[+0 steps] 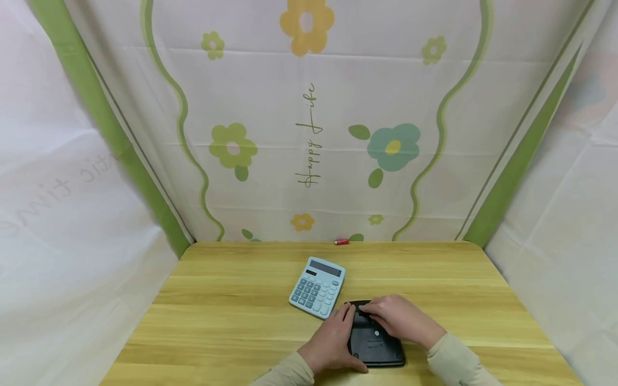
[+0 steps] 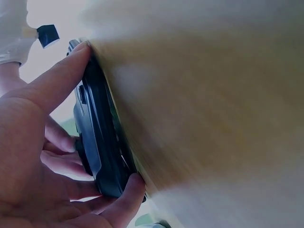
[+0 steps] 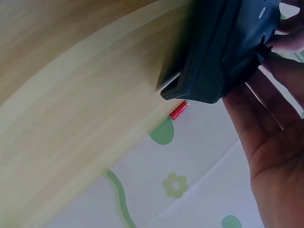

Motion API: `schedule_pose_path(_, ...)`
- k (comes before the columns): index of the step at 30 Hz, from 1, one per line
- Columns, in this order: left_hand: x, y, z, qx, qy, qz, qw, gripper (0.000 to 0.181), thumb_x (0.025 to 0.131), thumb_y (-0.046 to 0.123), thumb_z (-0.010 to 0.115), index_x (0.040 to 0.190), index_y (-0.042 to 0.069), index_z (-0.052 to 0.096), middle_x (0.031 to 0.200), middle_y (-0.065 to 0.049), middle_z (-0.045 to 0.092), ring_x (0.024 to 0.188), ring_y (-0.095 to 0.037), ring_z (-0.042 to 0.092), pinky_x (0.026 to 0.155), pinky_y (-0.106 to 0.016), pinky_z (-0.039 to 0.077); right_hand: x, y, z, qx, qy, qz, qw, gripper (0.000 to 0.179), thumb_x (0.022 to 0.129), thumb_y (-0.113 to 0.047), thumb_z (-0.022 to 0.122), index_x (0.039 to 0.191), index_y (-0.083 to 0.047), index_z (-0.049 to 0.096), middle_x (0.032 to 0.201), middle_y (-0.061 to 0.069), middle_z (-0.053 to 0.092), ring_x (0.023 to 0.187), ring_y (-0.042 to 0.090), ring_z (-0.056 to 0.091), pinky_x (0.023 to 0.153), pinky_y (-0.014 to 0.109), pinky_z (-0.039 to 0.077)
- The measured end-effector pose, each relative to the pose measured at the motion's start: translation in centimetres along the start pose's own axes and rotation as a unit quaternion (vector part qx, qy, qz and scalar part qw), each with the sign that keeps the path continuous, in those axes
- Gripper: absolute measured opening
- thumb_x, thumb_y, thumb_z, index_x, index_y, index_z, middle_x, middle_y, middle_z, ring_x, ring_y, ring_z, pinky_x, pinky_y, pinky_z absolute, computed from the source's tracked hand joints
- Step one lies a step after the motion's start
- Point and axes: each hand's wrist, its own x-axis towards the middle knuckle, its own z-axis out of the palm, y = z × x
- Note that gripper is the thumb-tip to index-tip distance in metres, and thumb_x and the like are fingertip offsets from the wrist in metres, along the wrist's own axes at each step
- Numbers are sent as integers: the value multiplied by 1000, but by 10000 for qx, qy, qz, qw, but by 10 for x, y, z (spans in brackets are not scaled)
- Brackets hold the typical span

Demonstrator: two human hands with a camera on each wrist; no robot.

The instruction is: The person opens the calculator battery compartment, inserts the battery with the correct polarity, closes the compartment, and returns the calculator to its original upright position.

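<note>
A black calculator [image 1: 374, 348] lies with its back up on the table, its keys and screen hidden underneath. My left hand [image 1: 333, 340] grips it along the left side, the thumb at the near edge and the fingers at the far corner. At the far end of the back, my right hand [image 1: 398, 319] pinches a small black battery cover [image 3: 260, 53], which stands tilted up from the casing in the right wrist view. Just beyond the left fingers lies a light blue calculator [image 1: 317, 287], keys facing up.
A red battery [image 1: 341, 242] lies at the table's far edge, by the printed curtain [image 1: 270, 96]. The wooden table [image 1: 217, 316] runs out to both sides of the hands, with white cloth walls [image 1: 72, 214] left and right.
</note>
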Motion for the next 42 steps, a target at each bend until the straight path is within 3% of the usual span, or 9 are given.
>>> schedule_pose_path(6,-1,0,1,-26,11,-13,10000,129,65,75,85,163,10,30,165,-9,36,147,-26,42,116,-37,46,0,3,2,63,11,189,9998,30,101,-11,65,128,-19,75,105,-4,75,91,9,71,77,33,62)
schedule_pose_path(15,-2,0,1,-48,105,121,9999,125,65,74,86,161,16,32,162,-6,39,142,-24,46,113,-36,48,-2,4,3,28,136,-27,9999,45,97,-3,67,135,-27,71,110,-4,74,92,10,71,76,31,62)
schedule_pose_path(28,-3,2,-2,-89,-10,18,10000,128,67,74,85,163,11,30,165,-8,36,146,-27,44,115,-37,47,3,7,5,121,-53,249,9996,40,98,-6,68,134,-23,72,110,-4,77,96,10,72,81,33,63)
schedule_pose_path(37,-1,1,-2,-8,28,24,10000,129,66,74,85,163,9,30,165,-10,37,147,-28,43,116,-38,46,6,12,1,218,196,328,9990,37,96,-1,69,132,-11,71,119,4,77,104,18,74,85,35,63)
schedule_pose_path(42,-1,1,-1,38,46,35,10000,129,65,74,85,162,8,31,164,-10,38,146,-27,44,116,-37,46,5,20,0,253,561,386,9974,38,94,-2,73,132,-9,70,120,7,77,102,21,75,84,37,63)
